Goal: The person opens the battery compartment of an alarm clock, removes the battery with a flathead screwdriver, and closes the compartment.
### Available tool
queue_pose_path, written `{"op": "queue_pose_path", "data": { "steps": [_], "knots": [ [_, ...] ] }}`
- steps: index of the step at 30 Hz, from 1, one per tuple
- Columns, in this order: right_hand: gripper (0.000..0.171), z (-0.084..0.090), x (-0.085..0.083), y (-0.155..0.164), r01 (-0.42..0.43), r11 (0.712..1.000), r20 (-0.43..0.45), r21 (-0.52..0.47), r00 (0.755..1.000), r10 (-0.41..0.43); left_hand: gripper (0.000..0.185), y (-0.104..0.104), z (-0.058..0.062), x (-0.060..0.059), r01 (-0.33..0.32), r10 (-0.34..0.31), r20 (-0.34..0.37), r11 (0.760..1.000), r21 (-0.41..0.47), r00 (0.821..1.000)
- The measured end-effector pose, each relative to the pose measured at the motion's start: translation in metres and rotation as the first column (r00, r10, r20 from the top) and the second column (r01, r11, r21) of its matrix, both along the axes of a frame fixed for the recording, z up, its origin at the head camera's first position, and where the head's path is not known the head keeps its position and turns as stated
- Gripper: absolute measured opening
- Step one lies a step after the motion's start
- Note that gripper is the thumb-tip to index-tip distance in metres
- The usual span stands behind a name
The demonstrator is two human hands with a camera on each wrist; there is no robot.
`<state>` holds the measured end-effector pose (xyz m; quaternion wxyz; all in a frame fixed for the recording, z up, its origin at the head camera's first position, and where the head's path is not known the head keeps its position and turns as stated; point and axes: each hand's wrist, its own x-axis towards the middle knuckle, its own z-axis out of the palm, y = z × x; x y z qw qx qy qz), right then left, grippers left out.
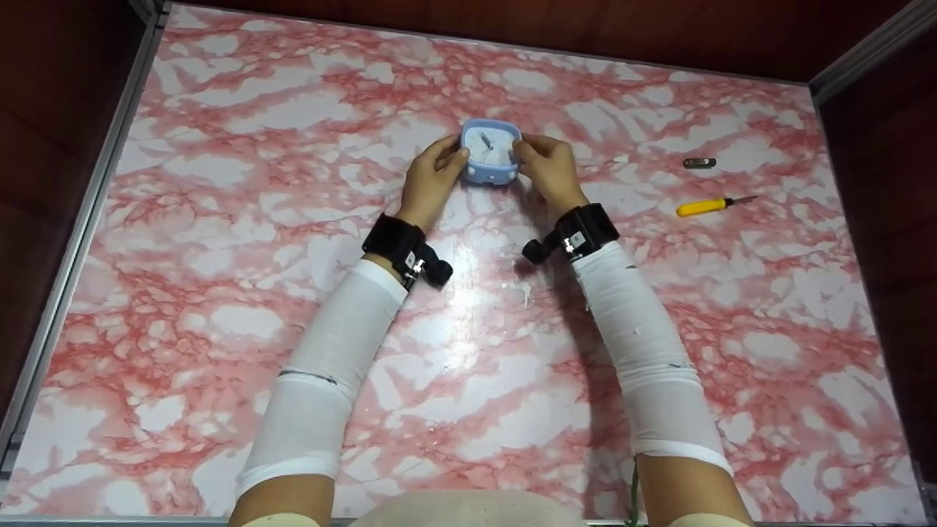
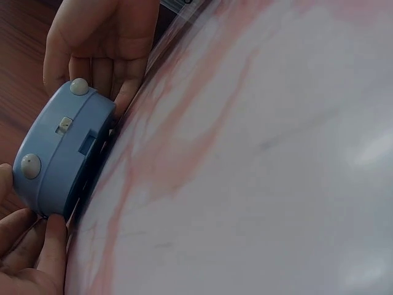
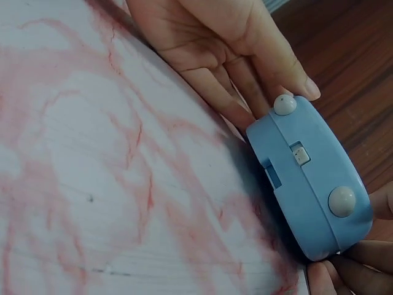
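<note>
A small light-blue alarm clock [image 1: 491,150] stands between both hands near the far middle of the table, its white dial turned upward. My left hand [image 1: 432,176] grips its left edge with thumb and fingers; my right hand [image 1: 550,168] grips the right edge. Two round white feet and a small white switch show on the clock's near side in the left wrist view, where the left hand [image 2: 31,258] is at the lower left. In the right wrist view the clock [image 3: 313,178] has its back edge close over the table, with the right hand [image 3: 362,270] at the bottom.
To the right on the red-and-white marbled table [image 1: 219,322] lies a yellow-handled screwdriver [image 1: 703,208]. Beyond it lies a small dark battery [image 1: 699,163]. Dark wooden panels [image 1: 512,25] stand at the table's far side and flanks.
</note>
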<state>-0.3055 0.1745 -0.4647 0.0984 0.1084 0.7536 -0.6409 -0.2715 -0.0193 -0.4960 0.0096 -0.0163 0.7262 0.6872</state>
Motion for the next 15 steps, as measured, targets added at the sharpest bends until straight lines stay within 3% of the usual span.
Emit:
{"op": "queue_pose_path", "data": {
  "steps": [8, 12, 15],
  "knots": [
    [0.042, -0.001, 0.001, -0.001, -0.012, 1.000, -0.011, 0.016, 1.000, 0.012, 0.050, -0.002, -0.001, 0.000, 0.008, -0.009, 0.006, 1.000, 0.010, 1.000],
    [0.047, -0.001, 0.003, 0.001, -0.016, 0.999, 0.016, -0.032, 1.000, 0.017, 0.052, -0.006, 0.000, 0.002, 0.053, -0.053, 0.028, 0.999, 0.013, 0.998],
    [0.052, -0.002, 0.008, 0.010, -0.075, 0.997, 0.002, -0.003, 0.997, 0.075, 0.056, -0.013, 0.004, 0.004, 0.118, -0.117, 0.061, 0.993, -0.009, 0.991]
  ]
}}
